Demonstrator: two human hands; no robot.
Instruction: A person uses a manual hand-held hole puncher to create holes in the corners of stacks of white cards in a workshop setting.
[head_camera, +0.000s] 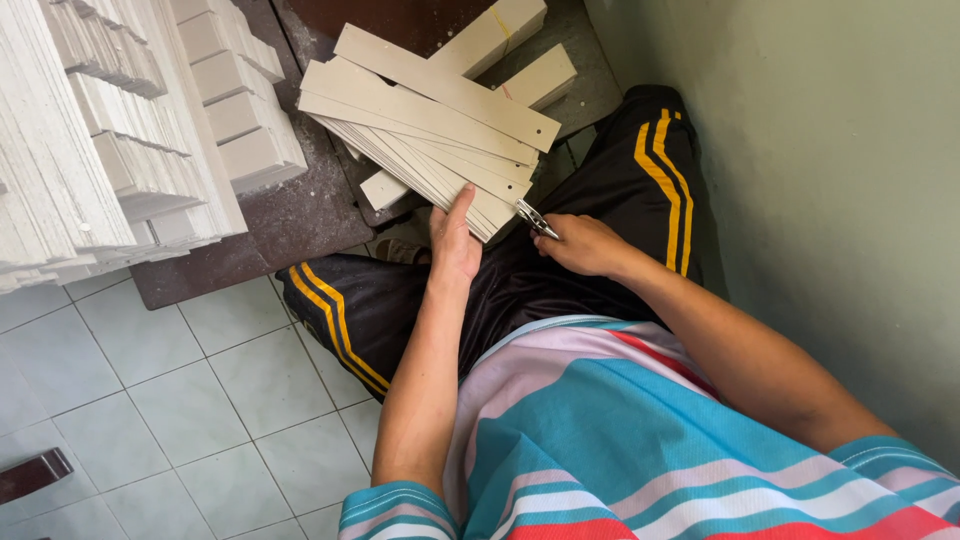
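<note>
- We see the left hand (455, 240) with its fingers laid flat against the near end of a fanned stack of thin beige strips (430, 130), the thumb spread out along the stack's edge.
- The right hand (585, 245) is closed round a small metal tool (536, 218), whose tip points at the near corner of the same stack.
- The strips rest over the person's lap and reach out onto a dark board (300, 210) lying on the floor; the topmost strip shows a small hole near its right end.
- Thicker beige blocks (520, 45) lie under and behind the strips at the far edge of the board.
- At the left edge of the board stand tall piles of white slats (110, 130).
- The person sits in black trousers (650, 170) with yellow stripes, on a pale tiled floor (180, 400), close to a green wall (820, 150).
- We see no container here.
</note>
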